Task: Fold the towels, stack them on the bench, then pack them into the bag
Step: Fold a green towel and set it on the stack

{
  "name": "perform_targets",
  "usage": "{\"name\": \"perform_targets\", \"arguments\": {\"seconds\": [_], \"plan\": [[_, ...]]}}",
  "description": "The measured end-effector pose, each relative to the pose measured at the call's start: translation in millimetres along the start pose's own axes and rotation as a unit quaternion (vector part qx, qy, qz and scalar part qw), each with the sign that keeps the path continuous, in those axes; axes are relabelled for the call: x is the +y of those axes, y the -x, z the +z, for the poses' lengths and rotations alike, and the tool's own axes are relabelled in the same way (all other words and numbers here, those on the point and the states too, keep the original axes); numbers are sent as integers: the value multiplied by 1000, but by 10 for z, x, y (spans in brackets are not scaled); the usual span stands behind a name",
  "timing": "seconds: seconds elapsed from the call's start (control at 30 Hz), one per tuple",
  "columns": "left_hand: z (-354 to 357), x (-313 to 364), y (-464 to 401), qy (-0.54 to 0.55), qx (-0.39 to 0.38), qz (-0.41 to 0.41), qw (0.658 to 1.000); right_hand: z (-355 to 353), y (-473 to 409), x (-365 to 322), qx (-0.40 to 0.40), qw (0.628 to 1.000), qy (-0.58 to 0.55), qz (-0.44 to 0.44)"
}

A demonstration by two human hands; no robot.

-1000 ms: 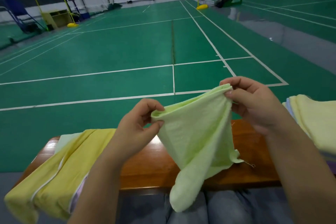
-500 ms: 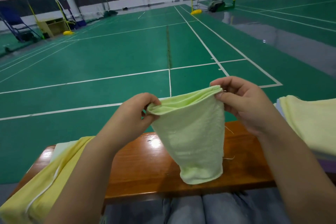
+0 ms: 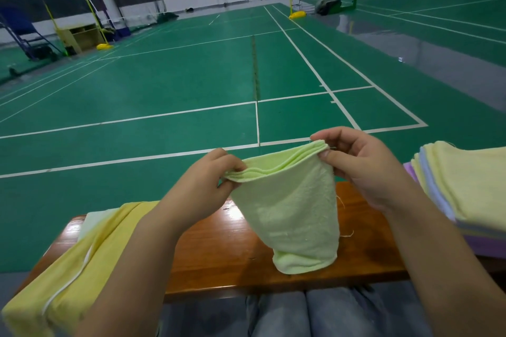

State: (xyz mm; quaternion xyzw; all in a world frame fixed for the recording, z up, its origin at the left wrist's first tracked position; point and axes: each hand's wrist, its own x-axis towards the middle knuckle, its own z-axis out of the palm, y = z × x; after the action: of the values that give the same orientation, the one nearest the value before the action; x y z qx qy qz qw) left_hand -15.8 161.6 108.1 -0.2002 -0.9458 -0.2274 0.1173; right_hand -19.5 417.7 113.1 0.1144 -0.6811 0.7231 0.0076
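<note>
A folded light-green towel (image 3: pixel 290 213) hangs in the air above the wooden bench (image 3: pixel 219 252). My left hand (image 3: pixel 202 186) pinches its top left corner, and my right hand (image 3: pixel 364 167) pinches its top right corner. Several layered edges show along the top. The towel's lower fold hangs just above the bench. A stack of folded towels (image 3: pixel 465 186), yellow on top with blue and purple beneath, sits at the bench's right end. A yellow cloth with a white trim line (image 3: pixel 82 262) lies draped over the bench's left end; I cannot tell whether it is the bag.
My knees in grey trousers (image 3: pixel 301 314) are in front of the bench. Beyond it stretches a green badminton court floor (image 3: pixel 164 85) with white lines. Net posts, a chair and a dark bag stand far back.
The towel was folded shorter: its loose hanging tail was drawn up, and the top edges now lie aligned between both hands. The view tilted slightly down.
</note>
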Motion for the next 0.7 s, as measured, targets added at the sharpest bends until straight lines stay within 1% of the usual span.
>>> {"name": "perform_targets", "arguments": {"seconds": [0.13,0.23,0.37,0.43,0.5,0.57,0.7], "plan": [[-16,-17,-1,1,5,-3,1000,-7,7,24,11,999,33,-13],[-43,-24,6,-4,-8,-12,1000,-8,13,34,32,997,57,-34],[-49,48,-6,-13,4,-25,1000,32,40,3,23,994,95,-56],[-59,59,11,18,19,-44,999,32,43,-9,34,992,107,-61],[-85,54,33,83,41,-61,994,11,39,-16,64,990,104,-65],[-108,55,45,141,76,-61,985,-11,38,-23,86,989,101,-72],[-157,43,-25,199,152,-38,967,6,-26,-130,71,988,98,-92]]}}
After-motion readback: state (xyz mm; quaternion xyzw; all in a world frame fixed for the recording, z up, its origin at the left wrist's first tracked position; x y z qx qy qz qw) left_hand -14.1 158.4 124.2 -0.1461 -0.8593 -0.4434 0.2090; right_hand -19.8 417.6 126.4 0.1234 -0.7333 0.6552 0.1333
